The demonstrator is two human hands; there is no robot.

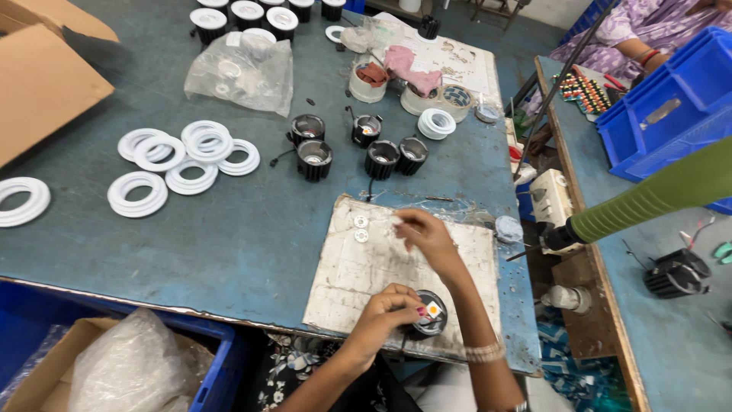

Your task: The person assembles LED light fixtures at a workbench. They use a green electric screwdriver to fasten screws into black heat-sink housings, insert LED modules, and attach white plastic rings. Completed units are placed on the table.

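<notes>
Black lamp housing [431,313] sits gripped by left hand [385,314]; right hand [427,235] pinches a small clear piece, which I judge best lowered flat and centred.

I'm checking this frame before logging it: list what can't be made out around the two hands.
- Head view: what the right hand pinches is too small and blurred.
- The black round housing is partly covered by the left hand.
- The small discs on the worn board are too small to identify.
</notes>
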